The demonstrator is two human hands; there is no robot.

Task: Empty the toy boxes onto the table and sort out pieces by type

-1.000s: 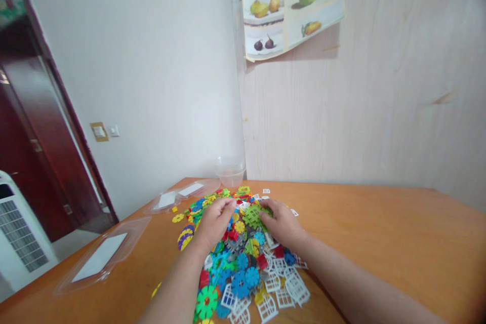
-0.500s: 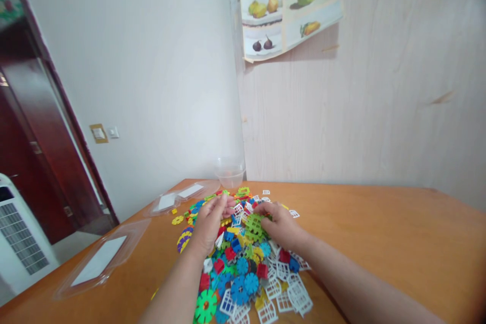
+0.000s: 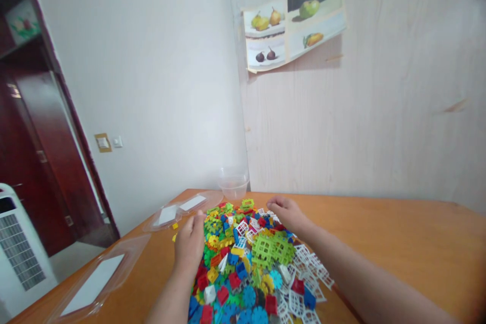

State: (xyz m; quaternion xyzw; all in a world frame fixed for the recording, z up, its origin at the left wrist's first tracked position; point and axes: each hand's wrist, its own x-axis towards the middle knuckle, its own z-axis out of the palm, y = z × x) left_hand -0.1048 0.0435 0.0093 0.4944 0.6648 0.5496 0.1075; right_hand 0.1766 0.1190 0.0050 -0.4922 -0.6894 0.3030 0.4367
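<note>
A heaped pile of colourful plastic building pieces (image 3: 228,258) spreads across the table in front of me. At its left edge is my left hand (image 3: 191,240), thumb up and palm turned toward the pieces, open with nothing visible in it. My right hand (image 3: 290,214) is at the far right edge of the pile, beside white lattice pieces; its fingers bend inward and are largely hidden. Between the hands lie light green lattice pieces (image 3: 271,249), touched by neither. Blue notched discs (image 3: 248,295) and red blocks (image 3: 271,305) lie nearer me, with white window-shaped pieces (image 3: 296,302) on the right.
Nested clear plastic bowls (image 3: 234,187) stand at the table's back edge by the wall. Clear lids with white labels (image 3: 93,283) lie along the left side. The wooden table (image 3: 398,243) extends to the right. A white appliance (image 3: 23,248) stands at far left.
My hands have moved apart, the left to the left edge of the pile and the right to its right edge. The green lattice pieces beside my right hand now lie uncovered.
</note>
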